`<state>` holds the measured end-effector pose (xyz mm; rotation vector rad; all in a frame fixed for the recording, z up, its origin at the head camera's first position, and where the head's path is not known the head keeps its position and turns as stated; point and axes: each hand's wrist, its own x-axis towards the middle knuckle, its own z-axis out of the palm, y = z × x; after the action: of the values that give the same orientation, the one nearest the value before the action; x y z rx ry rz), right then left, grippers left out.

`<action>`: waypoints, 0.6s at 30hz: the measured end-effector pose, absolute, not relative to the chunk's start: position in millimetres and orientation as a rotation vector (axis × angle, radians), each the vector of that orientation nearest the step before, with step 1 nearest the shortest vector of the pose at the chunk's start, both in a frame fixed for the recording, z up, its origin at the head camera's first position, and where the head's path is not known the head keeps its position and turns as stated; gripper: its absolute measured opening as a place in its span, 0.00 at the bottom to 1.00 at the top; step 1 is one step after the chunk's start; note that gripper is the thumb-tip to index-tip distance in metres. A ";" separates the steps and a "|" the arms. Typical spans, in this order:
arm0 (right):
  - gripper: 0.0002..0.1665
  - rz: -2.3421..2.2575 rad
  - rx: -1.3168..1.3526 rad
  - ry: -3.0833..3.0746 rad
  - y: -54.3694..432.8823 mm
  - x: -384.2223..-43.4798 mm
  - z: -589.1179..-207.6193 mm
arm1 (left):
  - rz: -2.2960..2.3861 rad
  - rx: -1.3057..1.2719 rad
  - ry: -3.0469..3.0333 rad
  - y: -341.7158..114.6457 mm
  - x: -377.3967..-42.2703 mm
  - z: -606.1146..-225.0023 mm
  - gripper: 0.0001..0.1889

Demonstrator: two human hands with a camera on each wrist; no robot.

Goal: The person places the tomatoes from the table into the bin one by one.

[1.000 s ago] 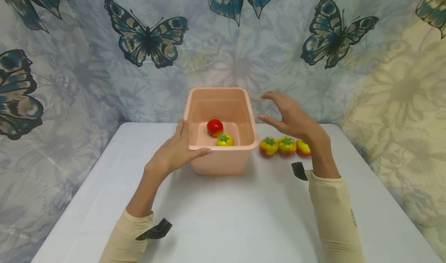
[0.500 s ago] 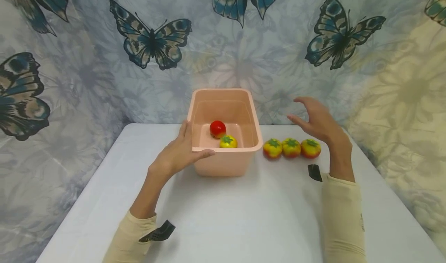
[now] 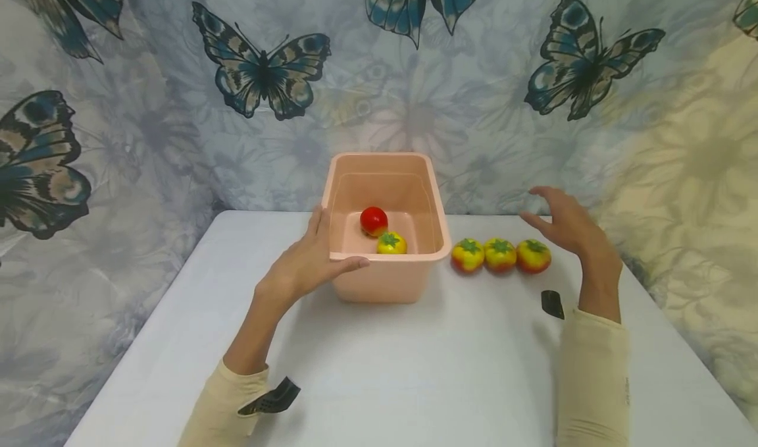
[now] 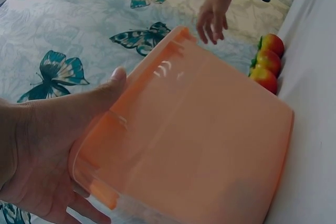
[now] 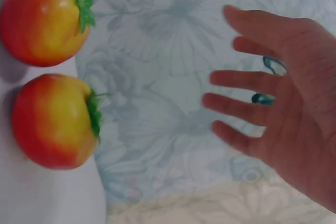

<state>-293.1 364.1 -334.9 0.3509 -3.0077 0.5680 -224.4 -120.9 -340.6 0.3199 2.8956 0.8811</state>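
Observation:
My left hand holds the near left corner of a peach-coloured plastic bin, its thumb along the front rim and fingers against the left side. Inside the bin lie a red tomato and a yellow tomato with a green leafy top. Three red-and-yellow tomatoes stand in a row right of the bin: a near one, a middle one and a right one. My right hand hovers above and right of the row, holding nothing, fingers apart and slightly bent in the right wrist view.
A white table runs under everything. Close behind it hangs a butterfly-printed cloth, which also covers both sides. Black straps stick out from the sleeves at the wrists.
My right hand has moved right and lower, away from the bin and past the tomato row, uncovering the rightmost tomato. The left hand stays on the bin; the view has shifted slightly.

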 end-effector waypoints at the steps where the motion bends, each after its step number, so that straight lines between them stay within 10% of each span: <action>1: 0.41 0.560 0.353 -3.040 365.8 -293.0 -336.6 | 0.887 0.319 2.894 -121.0 -224.4 -341.4 0.72; 18: 0.46 0.584 0.307 -3.437 379.4 -289.1 -360.1 | 0.910 0.334 2.916 -119.6 -221.6 -340.5 0.71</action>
<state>-289.1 379.4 -360.1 0.3068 -3.4371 0.5844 -221.6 -119.6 -340.5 0.3338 2.9163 0.9100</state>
